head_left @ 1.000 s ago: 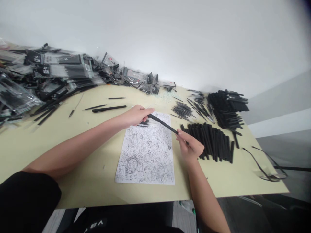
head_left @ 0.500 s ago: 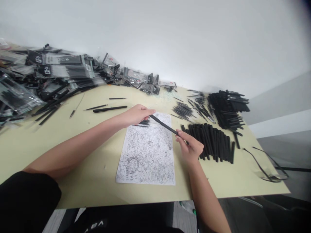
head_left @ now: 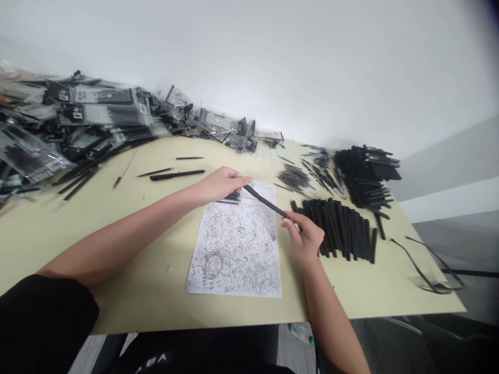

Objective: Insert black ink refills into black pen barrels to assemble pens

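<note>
A black pen (head_left: 267, 201) is stretched slantwise between my two hands, above the far part of a scribbled sheet of paper (head_left: 237, 249). Its upper left end sits in the closed fingers of my left hand (head_left: 226, 184). My right hand (head_left: 305, 236) grips the lower right end, and the fingers hide that tip. Under my left hand, several dark refills (head_left: 230, 198) lie on the top edge of the paper, partly covered. Right beside my right hand lies a row of black pen barrels or caps (head_left: 339, 228); which of the two I cannot tell.
Packaged pens in clear sleeves (head_left: 105, 106) are heaped along the back left. A black pen (head_left: 177, 175) lies left of the paper. Thin refills (head_left: 294, 178) and a stack of black pens (head_left: 362, 171) are at the back right. Eyeglasses (head_left: 432, 283) rest near the right table edge.
The pen and both hands stay almost in place. My left fingertips reach slightly further right along the pen, and my right hand has shifted slightly left.
</note>
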`<state>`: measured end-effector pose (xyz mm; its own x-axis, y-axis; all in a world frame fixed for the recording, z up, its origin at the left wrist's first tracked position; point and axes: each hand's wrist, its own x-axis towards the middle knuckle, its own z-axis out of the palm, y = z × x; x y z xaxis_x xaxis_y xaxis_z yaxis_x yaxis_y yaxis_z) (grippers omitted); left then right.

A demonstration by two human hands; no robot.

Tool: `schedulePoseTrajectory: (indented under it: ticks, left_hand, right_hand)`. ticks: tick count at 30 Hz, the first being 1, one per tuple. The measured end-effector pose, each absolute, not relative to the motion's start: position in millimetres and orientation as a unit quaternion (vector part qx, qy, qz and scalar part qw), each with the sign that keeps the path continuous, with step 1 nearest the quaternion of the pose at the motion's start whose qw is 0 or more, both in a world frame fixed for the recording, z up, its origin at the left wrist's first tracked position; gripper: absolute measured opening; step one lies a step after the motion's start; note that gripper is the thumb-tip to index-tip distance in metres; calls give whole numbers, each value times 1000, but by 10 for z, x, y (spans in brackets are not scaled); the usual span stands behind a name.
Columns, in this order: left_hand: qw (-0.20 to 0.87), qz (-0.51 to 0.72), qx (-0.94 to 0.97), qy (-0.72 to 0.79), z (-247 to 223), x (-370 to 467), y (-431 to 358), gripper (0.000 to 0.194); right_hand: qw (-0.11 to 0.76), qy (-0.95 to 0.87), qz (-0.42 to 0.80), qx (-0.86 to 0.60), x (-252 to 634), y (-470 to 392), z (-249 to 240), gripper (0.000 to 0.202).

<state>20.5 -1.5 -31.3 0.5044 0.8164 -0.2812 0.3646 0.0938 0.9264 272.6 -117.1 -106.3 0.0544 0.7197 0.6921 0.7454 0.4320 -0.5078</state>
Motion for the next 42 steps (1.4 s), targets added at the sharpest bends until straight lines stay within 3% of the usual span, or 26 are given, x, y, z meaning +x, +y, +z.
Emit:
schedulePoseTrajectory:
  ticks: [8,17,26,36,42]
  left_hand:
    - [585,180,647,455,-333,215,-28,40]
    - [573,194,698,383,-316,213,-62,24]
    - [582,214,707,340,-307,187,-49,19]
    - [572,252,700,346,-324,209,-54,18]
    - [560,238,693,387,-286,222,-53,17]
  right_hand:
    - [496,-658,43,-565,2710,-1194,-1059,13]
    - [481,-640,91,-592,2668,-1207,-989,51]
    - [488,-595,145,-622,2657,-1201,-1005,59]
    - [511,-552,255,-607,2667,-1165,-1059,60]
    - [572,-559,239,-551,2643,-1149,-1062,29]
